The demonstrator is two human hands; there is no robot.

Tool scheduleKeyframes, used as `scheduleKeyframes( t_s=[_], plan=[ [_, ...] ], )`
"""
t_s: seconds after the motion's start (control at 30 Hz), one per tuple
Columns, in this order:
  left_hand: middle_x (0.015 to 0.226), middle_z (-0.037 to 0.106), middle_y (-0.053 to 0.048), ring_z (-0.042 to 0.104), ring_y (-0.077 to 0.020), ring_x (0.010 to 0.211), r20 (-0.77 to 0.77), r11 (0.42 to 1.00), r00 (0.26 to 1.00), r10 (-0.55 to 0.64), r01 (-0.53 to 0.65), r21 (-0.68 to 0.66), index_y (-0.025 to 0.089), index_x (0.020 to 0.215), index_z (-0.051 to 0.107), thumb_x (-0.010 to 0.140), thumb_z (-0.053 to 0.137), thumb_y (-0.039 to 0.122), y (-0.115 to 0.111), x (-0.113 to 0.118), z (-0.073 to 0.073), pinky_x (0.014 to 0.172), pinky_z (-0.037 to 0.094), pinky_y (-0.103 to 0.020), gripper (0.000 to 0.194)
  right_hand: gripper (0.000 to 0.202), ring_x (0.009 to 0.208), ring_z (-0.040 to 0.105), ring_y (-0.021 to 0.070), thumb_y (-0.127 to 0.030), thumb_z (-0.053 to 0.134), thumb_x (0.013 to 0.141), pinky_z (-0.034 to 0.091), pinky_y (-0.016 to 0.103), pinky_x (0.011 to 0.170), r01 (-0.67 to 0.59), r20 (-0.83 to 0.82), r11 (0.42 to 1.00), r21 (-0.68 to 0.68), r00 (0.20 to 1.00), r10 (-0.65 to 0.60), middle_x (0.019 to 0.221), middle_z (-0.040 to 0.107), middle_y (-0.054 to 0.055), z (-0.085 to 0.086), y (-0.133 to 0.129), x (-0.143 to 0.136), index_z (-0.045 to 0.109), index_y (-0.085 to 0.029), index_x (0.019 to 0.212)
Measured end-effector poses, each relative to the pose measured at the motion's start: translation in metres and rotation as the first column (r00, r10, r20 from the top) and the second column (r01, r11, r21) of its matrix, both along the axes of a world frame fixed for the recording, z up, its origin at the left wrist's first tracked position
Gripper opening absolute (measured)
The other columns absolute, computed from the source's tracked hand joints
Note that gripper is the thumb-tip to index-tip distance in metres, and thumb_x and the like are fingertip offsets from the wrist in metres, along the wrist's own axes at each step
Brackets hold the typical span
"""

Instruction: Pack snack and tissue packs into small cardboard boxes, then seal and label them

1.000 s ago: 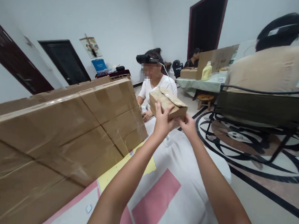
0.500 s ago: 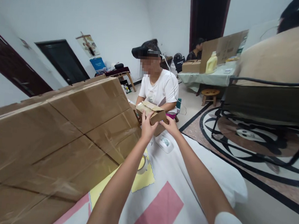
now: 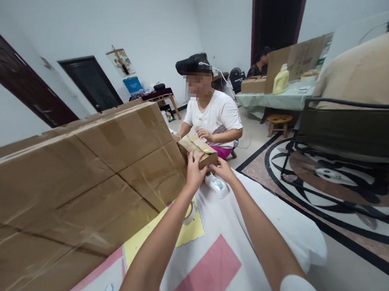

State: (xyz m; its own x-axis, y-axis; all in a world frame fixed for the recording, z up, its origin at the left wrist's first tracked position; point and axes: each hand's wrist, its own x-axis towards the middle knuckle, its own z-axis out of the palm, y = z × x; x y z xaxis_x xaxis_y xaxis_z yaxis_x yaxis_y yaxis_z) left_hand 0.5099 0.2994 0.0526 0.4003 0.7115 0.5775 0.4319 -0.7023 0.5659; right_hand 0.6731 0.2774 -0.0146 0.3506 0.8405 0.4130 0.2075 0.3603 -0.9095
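Observation:
A small brown cardboard box (image 3: pixel 209 158) with taped top flaps is at the far end of the cloth-covered table. My left hand (image 3: pixel 196 168) grips its near side, with fingers over the top edge. At its right end my right hand (image 3: pixel 222 169) holds a lower corner, fingers partly hidden. Just below the box lies a white plastic item (image 3: pixel 217 185) with a green label. A roll of tape (image 3: pixel 189 212), half covered by my left forearm, is on the yellow patch of the cloth. I cannot tell whether the box touches the table.
A tall cardboard panel (image 3: pixel 90 178) walls off the left side. Across the table sits a person (image 3: pixel 212 116) in a white shirt and headset, one hand just beyond the box. To the right are a chair (image 3: pixel 350 128), a wooden stool (image 3: pixel 279 120) and another table with a yellow jug (image 3: pixel 280 80).
My hands and the box have come down slightly toward the table. The other person's hand has drawn back from the box and is raised behind it. The view has shifted a little.

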Motion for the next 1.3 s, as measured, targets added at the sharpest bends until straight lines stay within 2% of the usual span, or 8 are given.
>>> scheduleKeyframes(
  t_s=[0.2, 0.4, 0.53, 0.63, 0.77, 0.97, 1.13, 1.3],
  plan=[
    [0.167, 0.027, -0.014, 0.033, -0.0320, 0.155, 0.031, 0.998, 0.998, 0.046, -0.044, -0.048, 0.022, 0.137, 0.059, 0.082, 0.069, 0.015, -0.002, -0.006, -0.015, 0.125, 0.035, -0.045, 0.056, 0.043, 0.100, 0.073, 0.0261, -0.028, 0.074, 0.079, 0.058, 0.044, 0.094, 0.013, 0.034, 0.999, -0.042, 0.999, -0.012, 0.113, 0.077, 0.011, -0.006, 0.000, -0.006, 0.068, -0.016, 0.119],
    [0.171, 0.021, -0.016, 0.035, -0.0340, 0.154, 0.021, 0.997, 0.998, 0.056, -0.055, -0.058, 0.023, 0.138, 0.058, 0.081, 0.071, 0.013, -0.001, -0.006, -0.014, 0.121, 0.040, -0.044, 0.059, 0.039, 0.092, 0.073, 0.0243, -0.031, 0.079, 0.080, 0.060, 0.044, 0.090, 0.012, 0.043, 0.997, -0.081, 0.999, -0.008, 0.104, 0.078, 0.009, -0.009, 0.004, -0.004, 0.070, -0.016, 0.115],
    [0.174, 0.014, -0.014, 0.042, -0.0323, 0.151, 0.002, 0.998, 0.998, 0.060, -0.059, -0.021, 0.024, 0.144, 0.053, 0.085, 0.068, 0.015, -0.013, -0.011, -0.010, 0.115, 0.047, -0.042, 0.062, 0.033, 0.097, 0.072, 0.0206, -0.036, 0.072, 0.095, 0.061, 0.041, 0.087, -0.032, 0.050, 0.994, -0.105, 0.998, 0.037, 0.112, 0.073, 0.008, -0.012, 0.005, 0.005, 0.068, -0.014, 0.119],
    [0.171, 0.025, -0.015, 0.054, -0.0316, 0.141, 0.004, 0.996, 0.996, 0.094, -0.094, 0.010, 0.023, 0.141, 0.055, 0.091, 0.063, 0.022, -0.030, -0.018, -0.008, 0.106, 0.054, -0.043, 0.050, 0.034, 0.106, 0.068, 0.0218, -0.038, 0.065, 0.101, 0.060, 0.043, 0.091, 0.024, 0.067, 0.991, -0.128, 0.998, -0.016, 0.124, 0.067, 0.009, -0.018, 0.002, 0.018, 0.064, -0.015, 0.126],
    [0.154, 0.053, -0.010, 0.057, -0.0267, 0.136, 0.022, 0.991, 0.993, 0.115, -0.116, 0.070, 0.024, 0.112, 0.070, 0.097, 0.058, 0.030, -0.056, -0.047, -0.006, 0.109, 0.051, -0.041, 0.021, 0.036, 0.111, 0.067, 0.0238, -0.038, 0.064, 0.101, 0.059, 0.045, 0.094, 0.182, 0.109, 0.972, -0.146, 0.980, -0.167, 0.130, 0.064, 0.010, -0.027, -0.008, 0.034, 0.063, -0.017, 0.130],
    [0.124, 0.070, -0.008, 0.067, -0.0232, 0.119, -0.001, 0.978, 0.985, 0.171, -0.169, 0.118, 0.024, 0.091, 0.075, 0.099, 0.053, 0.037, -0.094, -0.160, -0.013, 0.102, 0.055, -0.040, 0.027, 0.036, 0.110, 0.067, 0.0233, -0.038, 0.064, 0.101, 0.059, 0.044, 0.094, 0.284, 0.180, 0.937, -0.202, 0.951, -0.250, 0.130, 0.065, 0.010, -0.034, -0.016, 0.036, 0.063, -0.017, 0.130],
    [0.114, 0.071, -0.010, 0.070, -0.0251, 0.106, 0.003, 0.916, 0.920, 0.391, -0.390, 0.095, 0.022, 0.087, 0.075, 0.096, 0.055, 0.044, -0.132, -0.297, -0.025, 0.059, 0.057, -0.027, 0.031, 0.034, 0.110, 0.067, 0.0233, -0.039, 0.063, 0.102, 0.059, 0.043, 0.094, 0.328, 0.271, 0.901, -0.284, 0.929, -0.252, 0.129, 0.065, 0.010, -0.030, -0.018, 0.033, 0.064, -0.018, 0.128],
    [0.108, 0.071, -0.009, 0.069, -0.0262, 0.101, 0.010, 0.779, 0.782, 0.623, -0.622, 0.074, 0.024, 0.081, 0.074, 0.090, 0.058, 0.051, -0.183, -0.429, -0.036, 0.077, 0.060, -0.036, 0.033, 0.034, 0.106, 0.068, 0.0227, -0.039, 0.064, 0.101, 0.060, 0.042, 0.090, 0.320, 0.409, 0.899, -0.300, 0.894, -0.183, 0.125, 0.066, 0.008, -0.010, -0.029, 0.027, 0.064, -0.016, 0.126]
  ],
)
